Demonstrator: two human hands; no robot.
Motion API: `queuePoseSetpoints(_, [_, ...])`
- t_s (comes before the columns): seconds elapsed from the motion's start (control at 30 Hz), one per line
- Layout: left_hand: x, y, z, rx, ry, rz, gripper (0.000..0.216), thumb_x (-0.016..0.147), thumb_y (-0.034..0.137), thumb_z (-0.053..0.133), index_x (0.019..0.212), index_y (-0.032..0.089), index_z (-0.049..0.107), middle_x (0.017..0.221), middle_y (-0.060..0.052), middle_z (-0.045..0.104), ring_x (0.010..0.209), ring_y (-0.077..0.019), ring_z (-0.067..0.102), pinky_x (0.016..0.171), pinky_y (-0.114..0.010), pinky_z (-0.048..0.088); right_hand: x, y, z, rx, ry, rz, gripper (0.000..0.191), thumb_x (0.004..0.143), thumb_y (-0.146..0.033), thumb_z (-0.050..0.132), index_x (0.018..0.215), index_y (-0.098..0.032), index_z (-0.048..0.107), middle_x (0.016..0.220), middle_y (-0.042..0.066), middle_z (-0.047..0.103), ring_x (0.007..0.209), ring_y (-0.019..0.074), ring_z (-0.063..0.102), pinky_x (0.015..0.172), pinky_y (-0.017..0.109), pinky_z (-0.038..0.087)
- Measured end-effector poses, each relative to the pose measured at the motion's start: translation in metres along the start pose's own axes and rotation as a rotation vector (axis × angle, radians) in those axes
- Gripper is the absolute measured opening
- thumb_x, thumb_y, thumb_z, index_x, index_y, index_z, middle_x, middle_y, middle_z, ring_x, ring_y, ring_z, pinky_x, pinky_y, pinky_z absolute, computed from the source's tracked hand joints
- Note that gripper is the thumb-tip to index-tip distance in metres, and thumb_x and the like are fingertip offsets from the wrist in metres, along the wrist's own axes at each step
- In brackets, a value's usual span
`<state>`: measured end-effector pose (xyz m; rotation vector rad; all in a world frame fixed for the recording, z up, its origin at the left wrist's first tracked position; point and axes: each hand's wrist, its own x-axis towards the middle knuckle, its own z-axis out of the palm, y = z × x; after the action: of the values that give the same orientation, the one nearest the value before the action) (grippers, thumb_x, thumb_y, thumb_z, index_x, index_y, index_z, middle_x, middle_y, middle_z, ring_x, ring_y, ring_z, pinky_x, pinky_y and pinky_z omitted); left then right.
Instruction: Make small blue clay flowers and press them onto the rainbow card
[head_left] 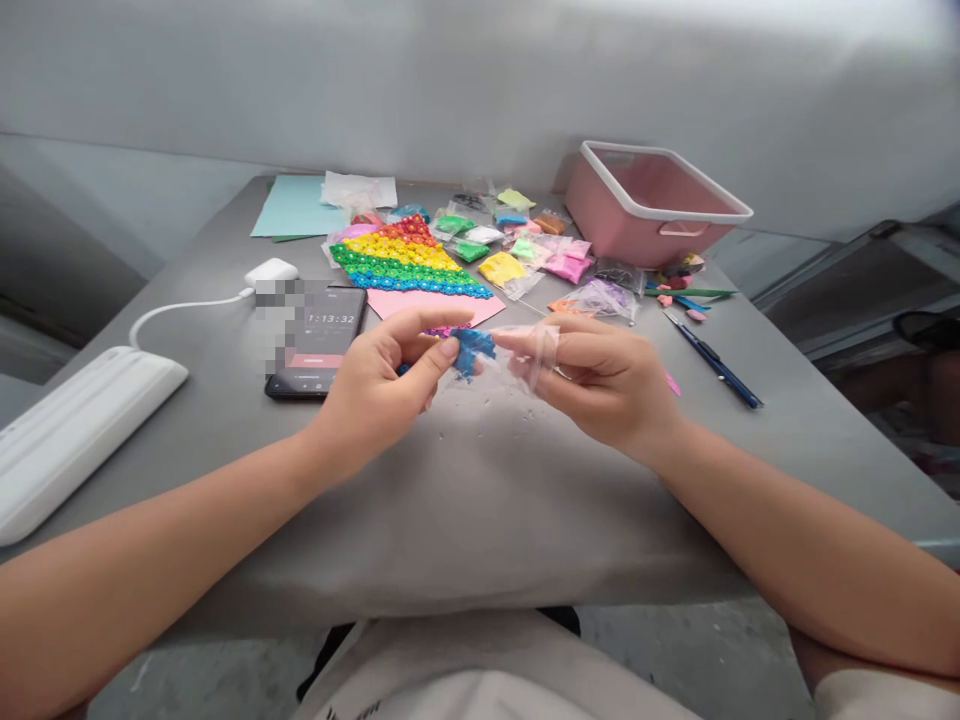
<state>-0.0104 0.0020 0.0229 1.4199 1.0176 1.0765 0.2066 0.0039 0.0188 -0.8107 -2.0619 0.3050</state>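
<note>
Fingers of the left hand (379, 380): thumb and curled fingers brought nearly together, pinching the left edge of a ragged lump of bright blue, clay-like material (472, 352); forefinger extended just above it. Fingers of the right hand (611, 385): bent, thumb side drawn close, gripping a crumpled clear plastic bag (541, 360); whether the fingertips sit inside the film cannot be told. Lump: held between the hands, above the table, at the bag's left end.

Clock directions from the lump:
- 11 o'clock: panel of red, yellow, green and blue flower-like pieces in bands (409, 262), overlapping a flat pink sheet (431, 306).
- 12 to 2 o'clock: scattered small clear packets with coloured contents, among them yellow (501, 268), bright pink (568, 264) and purple (606, 298).
- 2 o'clock: pink plastic bin with white rim (611, 215).
- 3 o'clock: slim dark-blue tool with pointed tip (716, 362).
- 9 o'clock: black smartphone (330, 345), display reading 1:13:32, partly behind the left hand.
- 10 o'clock: white plug-shaped block with cable (271, 270); farther off, pale turquoise sheet (292, 208).
- Between 8 and 9 o'clock: long white plastic case (94, 430).
- Support: smooth grey tabletop (517, 530).
</note>
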Motion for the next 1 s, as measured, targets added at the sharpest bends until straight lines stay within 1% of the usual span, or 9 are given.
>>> queuePoseSetpoints(0.1, [0.001,-0.003,-0.001,-0.001,0.042,0.009,0.018,0.088,0.035,0.073,0.096,0.019,0.077,0.064,0.001,0.059,0.048,-0.0066,0.041,0.044,-0.022,0.032,0.000,-0.001,0.000,0.000,0.028,0.005,0.013,0.093,-0.020,0.068,0.091,-0.027,0.079,0.073,-0.001,0.068,0.067,0.0113,0.062,0.061,0.026,0.049])
queuePoseSetpoints(0.2, [0.003,-0.005,-0.003,-0.015,0.075,-0.002,0.020,0.082,0.039,0.080,0.085,0.019,0.078,0.062,0.002,0.056,0.049,-0.0062,0.041,0.043,-0.021,0.031,-0.001,-0.002,0.000,0.016,0.029,0.010,0.010,0.093,-0.027,0.071,0.099,-0.026,0.079,0.074,-0.002,0.069,0.066,0.0105,0.063,0.059,0.025,0.049])
queuePoseSetpoints(0.3, [0.003,-0.005,-0.003,-0.052,0.098,-0.052,0.022,0.075,0.039,0.087,0.085,0.021,0.079,0.066,0.001,0.060,0.051,-0.0059,0.042,0.044,-0.020,0.033,-0.002,-0.002,0.001,0.026,0.033,-0.011,0.015,0.094,-0.024,0.070,0.106,-0.026,0.078,0.075,-0.002,0.070,0.067,0.0096,0.063,0.060,0.024,0.049])
queuePoseSetpoints(0.43, [0.000,-0.001,-0.002,-0.182,0.083,-0.086,0.029,0.066,0.033,0.094,0.090,0.025,0.080,0.073,0.001,0.064,0.060,-0.0062,0.048,0.047,-0.016,0.037,-0.003,-0.001,0.001,0.057,0.036,-0.038,0.019,0.093,-0.018,0.070,0.108,-0.027,0.078,0.080,-0.001,0.074,0.070,0.0103,0.067,0.063,0.024,0.052])
queuePoseSetpoints(0.57, [-0.004,0.003,0.000,-0.250,0.043,-0.119,0.024,0.069,0.028,0.092,0.089,0.023,0.079,0.075,0.001,0.065,0.063,-0.0058,0.051,0.050,-0.014,0.040,-0.004,0.000,0.002,0.094,0.023,-0.107,0.021,0.090,-0.022,0.074,0.110,-0.026,0.078,0.084,0.001,0.077,0.072,0.0122,0.070,0.066,0.025,0.057])
queuePoseSetpoints(0.7, [-0.007,0.002,0.002,-0.293,-0.041,-0.220,0.025,0.068,0.022,0.092,0.087,0.023,0.076,0.076,0.004,0.065,0.059,-0.0042,0.051,0.048,-0.012,0.040,-0.006,-0.003,0.004,0.069,0.009,-0.155,0.022,0.090,-0.025,0.074,0.112,-0.024,0.076,0.083,0.002,0.076,0.069,0.0119,0.070,0.065,0.023,0.058])
queuePoseSetpoints(0.87, [-0.010,0.002,0.009,-0.353,-0.104,-0.264,0.032,0.065,0.016,0.092,0.076,0.019,0.062,0.071,0.006,0.061,0.055,-0.0036,0.048,0.048,-0.013,0.039,-0.007,-0.006,0.008,0.037,0.039,-0.194,0.013,0.087,-0.022,0.077,0.100,-0.020,0.074,0.080,0.003,0.077,0.069,0.0120,0.070,0.065,0.022,0.058])
queuePoseSetpoints(0.93, [-0.011,0.001,0.011,-0.350,-0.094,-0.263,0.035,0.064,0.019,0.093,0.077,0.019,0.060,0.071,0.006,0.060,0.055,-0.0042,0.047,0.048,-0.014,0.039,-0.007,-0.008,0.008,0.015,0.058,-0.183,0.009,0.086,-0.020,0.078,0.094,-0.021,0.073,0.080,0.003,0.077,0.069,0.0118,0.070,0.065,0.021,0.057])
queuePoseSetpoints(1.0, [-0.011,-0.001,0.012,-0.315,-0.089,-0.249,0.033,0.067,0.027,0.092,0.079,0.019,0.062,0.073,0.005,0.061,0.056,-0.0049,0.047,0.048,-0.015,0.039,-0.006,-0.009,0.008,-0.005,0.070,-0.150,0.006,0.086,-0.020,0.077,0.089,-0.021,0.072,0.080,0.002,0.077,0.068,0.0119,0.069,0.063,0.022,0.057])
